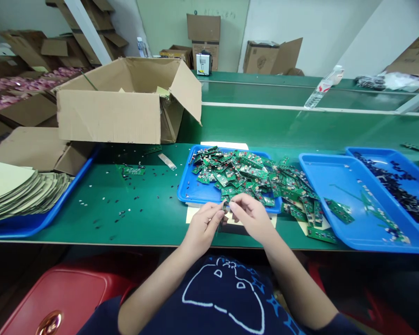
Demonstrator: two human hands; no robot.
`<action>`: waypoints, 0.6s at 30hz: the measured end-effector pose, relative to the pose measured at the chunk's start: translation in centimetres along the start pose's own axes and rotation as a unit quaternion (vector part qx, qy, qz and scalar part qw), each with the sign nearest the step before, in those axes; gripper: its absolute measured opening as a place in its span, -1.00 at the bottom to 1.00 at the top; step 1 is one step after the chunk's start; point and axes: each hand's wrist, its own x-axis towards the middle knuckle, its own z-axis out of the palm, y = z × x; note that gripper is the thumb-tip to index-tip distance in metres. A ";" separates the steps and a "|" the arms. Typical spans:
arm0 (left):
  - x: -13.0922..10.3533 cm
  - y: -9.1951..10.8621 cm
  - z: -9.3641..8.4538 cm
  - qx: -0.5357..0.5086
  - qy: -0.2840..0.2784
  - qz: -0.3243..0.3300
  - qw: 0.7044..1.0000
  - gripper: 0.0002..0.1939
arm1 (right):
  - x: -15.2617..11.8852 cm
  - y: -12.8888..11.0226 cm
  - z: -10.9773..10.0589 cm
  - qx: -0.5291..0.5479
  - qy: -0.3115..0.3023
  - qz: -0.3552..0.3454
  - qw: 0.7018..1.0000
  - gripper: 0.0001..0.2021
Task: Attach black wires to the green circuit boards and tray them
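At the table's front edge, my left hand [203, 227] pinches a small circuit board [225, 207], seen nearly edge-on and mostly covered by the fingers. My right hand [250, 215] meets it from the other side, thumb and fingertips closed at the board's upper end. Whatever lies between those right fingertips is too small to make out. Just beyond both hands, a blue tray [184, 191] bears a heap of green circuit boards [242, 172] with small parts on them. More boards [305, 197] spill over its right side onto the table.
To the right, a blue tray [335, 179] has a few boards; another [356, 151] holds black parts [398, 181]. Left are a large open carton [108, 116], stacked yellowish sheets [28, 190] and scattered tiny parts [136, 186]. A bottle [323, 88] leans at the back.
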 end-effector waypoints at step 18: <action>-0.7 -0.7 1.9 0.053 -0.105 -0.015 0.993 -0.74 | -4.0 8.3 -19.0 -0.268 0.560 0.154 0.769 -0.59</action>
